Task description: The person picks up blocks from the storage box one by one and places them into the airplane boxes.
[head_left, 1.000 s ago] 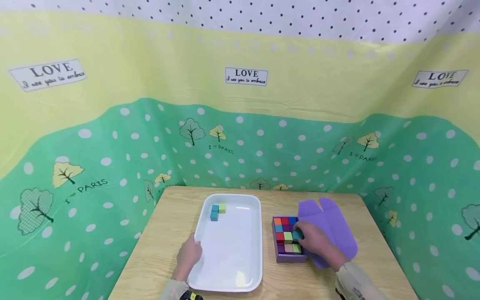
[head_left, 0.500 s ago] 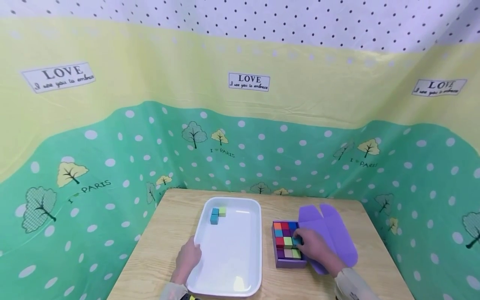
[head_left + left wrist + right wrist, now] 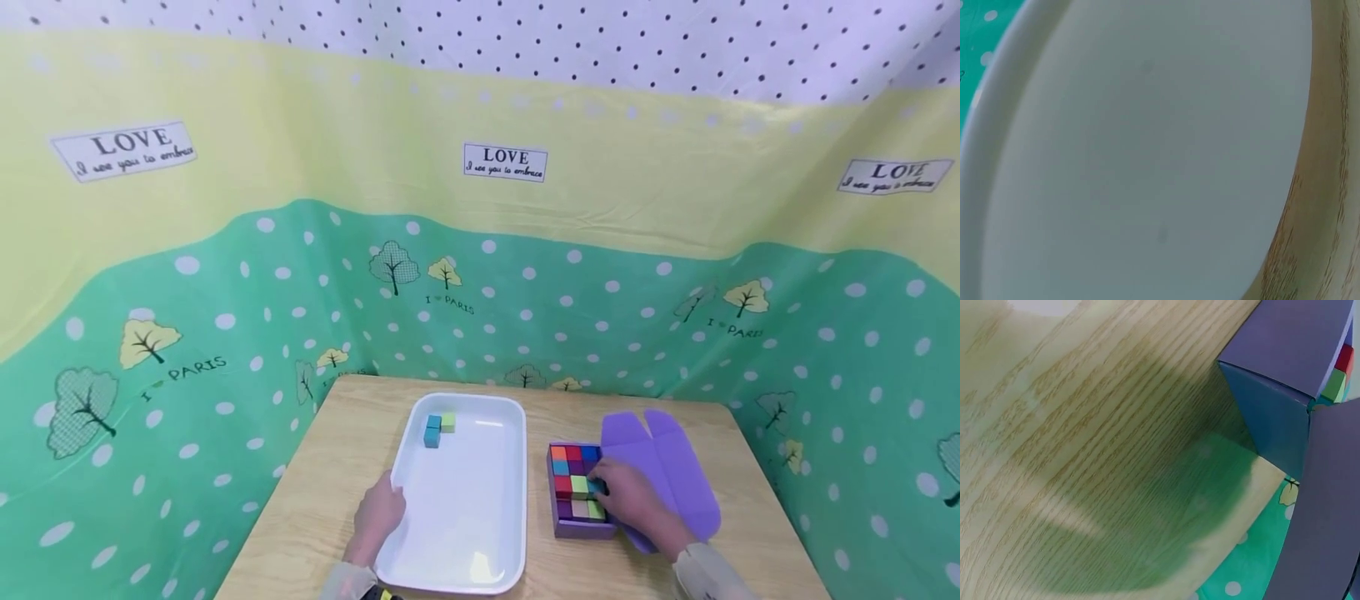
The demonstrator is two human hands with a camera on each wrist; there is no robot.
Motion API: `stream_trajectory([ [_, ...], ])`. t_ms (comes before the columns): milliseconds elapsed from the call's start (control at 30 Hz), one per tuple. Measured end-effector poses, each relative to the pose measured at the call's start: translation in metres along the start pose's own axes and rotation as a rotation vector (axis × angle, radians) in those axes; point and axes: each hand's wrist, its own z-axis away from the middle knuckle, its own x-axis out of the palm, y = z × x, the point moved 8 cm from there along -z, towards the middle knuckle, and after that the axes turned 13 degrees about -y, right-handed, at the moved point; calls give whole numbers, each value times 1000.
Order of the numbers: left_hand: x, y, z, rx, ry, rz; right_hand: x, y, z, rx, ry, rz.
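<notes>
My left hand grips the left rim of a white tray. Three small cubes sit together near the tray's far left corner: two teal cubes and a lime green cube. To the right, an opened purple box holds several coloured cubes in rows. Over its right side, my right hand reaches in, thumb and fingertips pinching a teal cube that they partly cover. Neither hand shows in the wrist views; the left one shows the tray's outer side, the right one the box's side.
The purple box lid lies folded back to the right, under my right forearm. Both tray and box stand on a wooden table. A patterned green and yellow curtain encloses the table at the back and both sides.
My right hand stays at the teal cube in the box, its fingertips shifting only slightly. The left hand keeps its grip on the tray. The head view has tilted a little.
</notes>
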Motion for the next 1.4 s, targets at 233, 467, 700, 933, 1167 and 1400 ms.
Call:
stream_trajectory([
  [233, -3, -4, 0, 9, 17, 14, 0, -8, -4, 11, 3, -1],
  [467, -4, -5, -3, -7, 6, -11, -19, -44, -12, -17, 37, -104],
  [700, -6, 8, -16, 7, 13, -32, -32, -107, -54, -195, 29, -153],
  [933, 3, 10, -10, 7, 14, -44, -4, -163, -108, -255, -79, -112],
  [1167, 13, 6, -2, 22, 40, -34, 37, -201, -155, -199, -181, -48],
  [1400, 1, 3, 1, 45, 97, -51, 77, -231, -190, -103, -264, 43],
])
